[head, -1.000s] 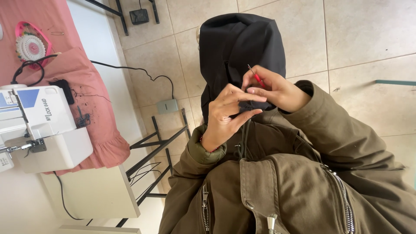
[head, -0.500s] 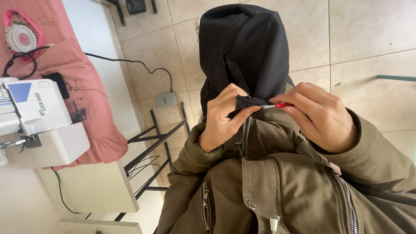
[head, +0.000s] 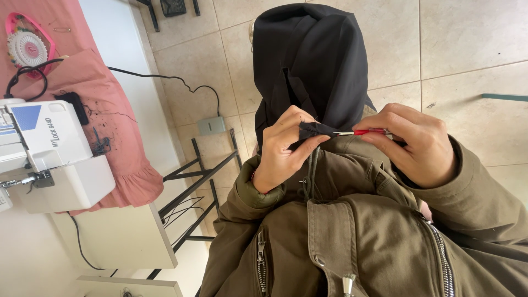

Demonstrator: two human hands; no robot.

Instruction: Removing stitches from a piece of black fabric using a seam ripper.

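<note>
While a fold of the black fabric (head: 313,71) is pinched between the fingers of the left hand (head: 283,151), a red-handled tool (head: 363,132) is gripped by the closed right hand (head: 412,146), its metal tip touching that fold, above the olive jacket (head: 357,236).

White overlock sewing machine (head: 52,159) sits at the left on a white table (head: 118,236), partly over a pink ruffled cloth (head: 115,132). Up-table from the machine: pink pin holder with a white pin wheel (head: 27,47), a coiled black cable (head: 25,82) just beside it. Right of the machine, on the beige tiled floor (head: 467,44): grey foot pedal (head: 212,125) with black cord (head: 165,80), near the table's black metal frame (head: 198,176).
</note>
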